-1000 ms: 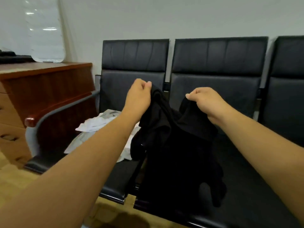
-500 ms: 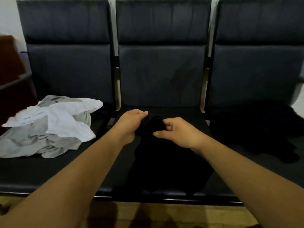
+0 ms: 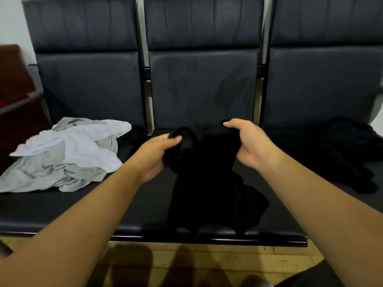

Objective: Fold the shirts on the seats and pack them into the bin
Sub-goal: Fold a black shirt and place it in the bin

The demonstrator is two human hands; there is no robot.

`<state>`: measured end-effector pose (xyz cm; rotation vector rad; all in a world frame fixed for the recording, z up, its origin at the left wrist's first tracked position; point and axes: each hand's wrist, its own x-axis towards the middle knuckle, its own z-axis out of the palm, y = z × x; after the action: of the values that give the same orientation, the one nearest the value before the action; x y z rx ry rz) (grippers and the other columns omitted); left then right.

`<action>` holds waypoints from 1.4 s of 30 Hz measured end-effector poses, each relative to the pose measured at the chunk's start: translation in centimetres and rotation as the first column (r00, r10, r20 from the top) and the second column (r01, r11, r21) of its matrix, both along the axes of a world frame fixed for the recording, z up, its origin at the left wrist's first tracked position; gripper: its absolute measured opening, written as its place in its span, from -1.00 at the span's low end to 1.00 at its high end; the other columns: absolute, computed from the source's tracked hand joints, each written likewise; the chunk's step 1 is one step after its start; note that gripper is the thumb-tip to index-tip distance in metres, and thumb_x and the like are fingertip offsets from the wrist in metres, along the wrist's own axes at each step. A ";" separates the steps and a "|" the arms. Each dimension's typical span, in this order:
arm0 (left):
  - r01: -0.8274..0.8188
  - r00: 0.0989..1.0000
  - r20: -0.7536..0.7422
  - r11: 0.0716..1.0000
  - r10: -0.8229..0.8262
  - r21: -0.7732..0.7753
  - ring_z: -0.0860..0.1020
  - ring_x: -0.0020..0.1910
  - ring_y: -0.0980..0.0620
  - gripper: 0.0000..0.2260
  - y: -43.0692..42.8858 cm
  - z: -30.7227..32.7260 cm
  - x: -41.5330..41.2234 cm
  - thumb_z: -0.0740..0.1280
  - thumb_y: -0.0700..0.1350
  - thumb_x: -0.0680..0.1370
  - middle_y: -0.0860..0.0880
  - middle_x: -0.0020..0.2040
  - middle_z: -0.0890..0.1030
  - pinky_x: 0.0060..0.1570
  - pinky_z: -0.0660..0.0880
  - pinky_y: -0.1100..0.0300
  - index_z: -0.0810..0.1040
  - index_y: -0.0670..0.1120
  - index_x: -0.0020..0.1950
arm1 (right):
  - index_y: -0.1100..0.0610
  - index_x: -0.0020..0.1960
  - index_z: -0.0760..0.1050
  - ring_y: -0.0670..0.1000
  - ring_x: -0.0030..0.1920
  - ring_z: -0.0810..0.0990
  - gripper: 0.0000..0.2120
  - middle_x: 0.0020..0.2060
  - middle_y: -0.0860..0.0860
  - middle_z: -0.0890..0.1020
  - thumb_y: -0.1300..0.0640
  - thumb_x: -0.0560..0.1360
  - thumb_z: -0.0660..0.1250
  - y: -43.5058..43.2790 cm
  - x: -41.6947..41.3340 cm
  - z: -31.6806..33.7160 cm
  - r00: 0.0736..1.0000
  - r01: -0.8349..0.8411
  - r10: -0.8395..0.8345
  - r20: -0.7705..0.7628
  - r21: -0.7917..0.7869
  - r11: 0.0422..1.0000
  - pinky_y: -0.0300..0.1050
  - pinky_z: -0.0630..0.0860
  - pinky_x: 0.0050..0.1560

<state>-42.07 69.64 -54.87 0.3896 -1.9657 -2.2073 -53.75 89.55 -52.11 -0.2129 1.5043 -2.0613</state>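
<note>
A row of three black padded seats [image 3: 199,83] fills most of the view. Their tall backrests stand against a pale wall [image 3: 10,21], and their cushions form one long dark surface. Below the front edge runs a floor [image 3: 228,259] of light wooden boards crossed by soft shadows.

The black shirt [image 3: 207,183] is on the middle seat. Its upper part is lifted between the two hands, and the rest drapes in loose folds down the cushion, with the lower end at the seat's front edge.

On the left seat lies a crumpled heap in which a white shirt [image 3: 89,146] is spread over a grey shirt [image 3: 51,175]. The grey cloth trails toward the left edge of the view. On the right seat rests a pile of dark clothing [image 3: 342,154], hard to make out against the black cushion and well apart from the held shirt.

At far left stands a reddish-brown wooden cabinet [image 3: 14,75], with a grey armrest [image 3: 20,104] slanting in front of it.

Both bare forearms reach in from the bottom corners. The left hand [image 3: 157,154] grips a rolled bunch of the black shirt at its upper left, with the thumb pressed on top and the fingers wrapped beneath. The right hand [image 3: 250,141] grasps the shirt's upper right edge, its fingers curled over the fabric. The two hands are near each other, with only the bunched cloth between them.
</note>
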 end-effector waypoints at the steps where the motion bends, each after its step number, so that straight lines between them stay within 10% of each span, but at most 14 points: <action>1: -0.053 0.998 -0.012 0.997 0.054 0.048 0.65 0.06 -0.04 -0.71 -0.4 0.2 0.2 0.26 -0.15 0.65 -0.13 0.13 0.68 0.05 0.55 0.09 0.56 -0.23 0.33 | 0.23 0.11 0.62 0.14 0.05 0.71 -0.82 0.00 0.09 0.71 0.19 0.55 0.35 0.3 -0.3 0.2 1.000 -0.008 0.008 -0.001 -0.021 1.000 -0.05 0.65 -0.10; 5: -0.170 0.977 -0.095 0.969 0.189 0.178 0.62 0.24 -0.09 -0.66 -1.9 1.1 1.2 0.17 -0.12 0.65 -0.15 0.27 0.64 0.26 0.51 0.01 0.57 -0.20 0.34 | 0.23 0.21 0.58 0.14 0.12 0.68 -0.68 0.05 0.11 0.70 0.23 0.46 0.46 1.0 -1.6 -0.4 0.978 -0.125 0.149 -0.144 0.167 0.978 0.01 0.61 0.15; 10: -0.157 0.968 -0.185 0.984 0.171 0.090 0.65 -0.08 0.02 -0.75 -2.0 2.5 2.0 0.10 -0.18 0.62 -0.07 -0.08 0.66 0.00 0.55 0.10 0.57 -0.09 -0.06 | 0.04 0.20 0.59 0.03 0.21 0.59 -0.62 0.16 0.12 0.65 0.19 0.42 0.55 1.4 -1.1 -0.5 0.834 -0.279 0.501 -0.229 0.608 0.743 0.00 0.47 0.28; 15: 0.108 0.982 -0.140 0.984 -0.128 -0.140 0.57 -0.18 0.03 -0.83 -1.1 2.7 1.9 0.14 -0.24 0.55 -0.09 -0.17 0.56 -0.15 0.50 0.16 0.53 -0.16 -0.03 | -0.19 0.49 0.33 -0.03 0.40 0.48 -0.20 0.41 0.00 0.49 -0.01 0.33 0.58 -1.0 1.2 -1.0 0.765 -0.449 0.559 -0.320 0.357 0.819 0.04 0.33 0.47; 22: 0.135 0.990 0.034 0.835 -0.138 -0.533 0.49 -0.34 0.05 -0.78 -1.4 2.6 1.9 0.32 -0.22 0.60 -0.04 -0.37 0.53 -0.26 0.41 0.25 0.60 -0.05 -0.24 | 0.09 -0.16 0.62 0.01 -0.22 0.60 -0.90 -0.28 0.02 0.63 0.17 0.54 0.44 -2.8 2.7 -0.4 0.611 -0.314 0.589 -0.529 0.520 0.794 -0.08 0.49 -0.09; 27: 0.060 0.990 -0.116 0.984 -0.080 -0.165 0.55 -0.30 0.10 -0.77 -3.0 2.2 2.7 0.44 -0.22 0.48 -0.04 -0.32 0.57 -0.21 0.50 0.29 0.62 -0.03 -0.37 | 0.47 0.08 0.52 0.23 0.02 0.63 -0.67 -0.06 0.36 0.62 0.26 0.41 0.33 -1.5 1.4 -0.3 0.878 -0.271 0.265 -0.399 0.040 0.962 0.07 0.50 0.19; 31: 0.039 0.980 -0.200 0.989 -0.010 0.145 0.50 -0.25 0.11 -0.81 -3.4 2.4 2.4 0.29 -0.13 0.60 0.02 -0.27 0.52 -0.20 0.49 0.28 0.59 -0.06 -0.20 | 0.34 0.14 0.51 0.24 0.00 0.65 -0.79 -0.03 0.27 0.64 0.31 0.52 0.33 -0.7 1.3 -0.3 0.871 -0.329 0.349 -0.346 0.116 0.937 0.17 0.58 0.17; 38: 0.060 0.991 -0.099 0.963 -0.088 -0.261 0.44 -0.31 0.05 -0.77 -0.8 3.6 1.8 0.26 -0.15 0.65 -0.01 -0.31 0.48 -0.21 0.36 0.15 0.59 -0.08 -0.18 | 0.29 0.24 0.59 0.11 0.16 0.67 -0.72 0.11 0.17 0.70 0.16 0.60 0.34 -2.5 4.2 0.6 0.791 -0.492 0.511 -0.336 0.146 0.858 -0.04 0.58 0.24; 42: 0.067 0.995 -0.053 0.949 -0.088 -0.307 0.53 -0.38 0.19 -0.94 -1.3 4.3 2.4 0.40 -0.16 0.56 0.06 -0.36 0.56 -0.28 0.44 0.33 0.62 -0.15 -0.03 | 0.21 -0.09 0.63 -0.01 -0.15 0.69 -0.91 -0.21 0.06 0.70 0.19 0.56 0.39 -2.6 3.9 1.3 0.823 -0.347 0.390 -0.413 0.177 0.921 -0.18 0.61 -0.06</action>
<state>-39.67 68.32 -50.56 0.1963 -2.2717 -1.8841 -49.86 86.98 -50.80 -0.9183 1.6537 -1.6885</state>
